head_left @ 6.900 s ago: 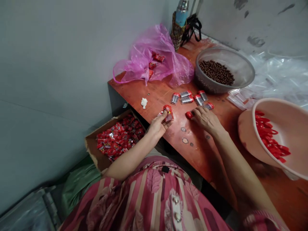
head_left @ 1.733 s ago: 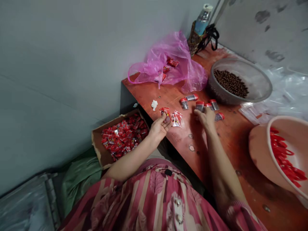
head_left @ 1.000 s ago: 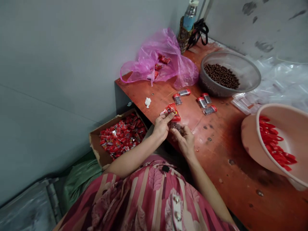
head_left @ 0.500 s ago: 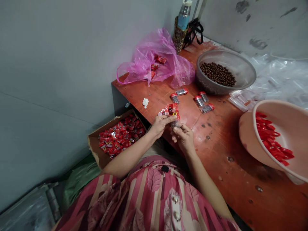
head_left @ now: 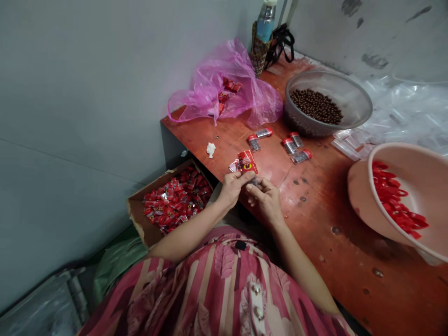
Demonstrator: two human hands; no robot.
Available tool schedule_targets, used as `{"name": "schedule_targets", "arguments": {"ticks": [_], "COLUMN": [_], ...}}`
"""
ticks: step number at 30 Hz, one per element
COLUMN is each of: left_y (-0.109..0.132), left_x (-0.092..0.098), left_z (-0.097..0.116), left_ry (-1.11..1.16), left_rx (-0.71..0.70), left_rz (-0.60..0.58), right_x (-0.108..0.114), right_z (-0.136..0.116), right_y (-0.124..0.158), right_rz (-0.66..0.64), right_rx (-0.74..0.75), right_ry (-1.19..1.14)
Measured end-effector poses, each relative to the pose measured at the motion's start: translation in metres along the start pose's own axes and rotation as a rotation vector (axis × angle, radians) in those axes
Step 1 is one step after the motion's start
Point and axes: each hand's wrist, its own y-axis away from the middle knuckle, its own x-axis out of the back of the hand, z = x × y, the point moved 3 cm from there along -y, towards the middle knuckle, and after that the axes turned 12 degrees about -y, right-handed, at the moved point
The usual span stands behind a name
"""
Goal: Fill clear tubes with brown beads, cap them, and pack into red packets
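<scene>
Left hand (head_left: 233, 189) pinching glossy, flat red packets (head_left: 247, 161) — right hand (head_left: 268, 199) gripping a small, mostly hidden dark-filled bottle (head_left: 255, 180) at their lower end — near the scuffed reddish tabletop (head_left: 315, 242) edge, red-capped cylinders (head_left: 302, 157) beyond

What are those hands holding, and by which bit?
The left hand pinches a red wrapper near its lower edge; the right hand grips a mostly hidden container by its lower end.

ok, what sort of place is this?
Probably a small workshop or packing corner: a carton piled with red packets, red-capped containers lying on a stained table, and a bowl of small brown balls.
</scene>
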Motion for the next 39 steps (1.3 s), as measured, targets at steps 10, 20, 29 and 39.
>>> {"name": "schedule_targets", "arguments": {"ticks": [10,20,29,39], "left_y": [0.012,0.044,0.027,-0.041], "left_x": [-0.001,0.033,0.078,0.04], "left_z": [-0.007,0.0,0.003,-0.004], "left_ry": [0.134,0.336,-0.497,-1.625], "left_rx": [0.098,0.087,-0.329,-0.654], "left_rz": [-0.214,-0.054,0.311,0.311], "right_x": [0.009,-0.001,0.017,0.023], "right_z": [0.012,0.006,-0.008,-0.003], "right_y": [-0.008,-0.02,-0.02,-0.025], "right_rz": [-0.029,-0.211,-0.022,-0.072], "right_rx": [0.02,0.224,0.183,0.145], "right_ry": [-0.084,0.323,0.364,0.479]}}
